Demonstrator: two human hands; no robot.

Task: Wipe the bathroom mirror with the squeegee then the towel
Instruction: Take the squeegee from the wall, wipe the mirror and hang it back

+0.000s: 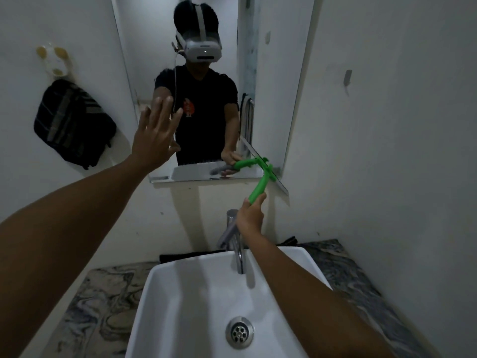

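Observation:
The tall mirror (pixel 278 73) hangs on the white wall above the basin and reflects a person in a black shirt. My right hand (pixel 250 215) grips the lower end of the green squeegee (pixel 260 186) handle. Its blade lies slanted across the mirror's bottom right corner. My left hand (pixel 154 136) is raised with fingers spread, flat against or just in front of the mirror's left edge, holding nothing. A dark striped towel (pixel 73 124) hangs from a wall hook to the left of the mirror.
A white square basin (pixel 165 293) with a chrome drain (pixel 239 332) sits on a marbled counter (pixel 98 306) below. A chrome tap (pixel 236 241) rises behind the basin, right beside my right wrist. White walls close in on both sides.

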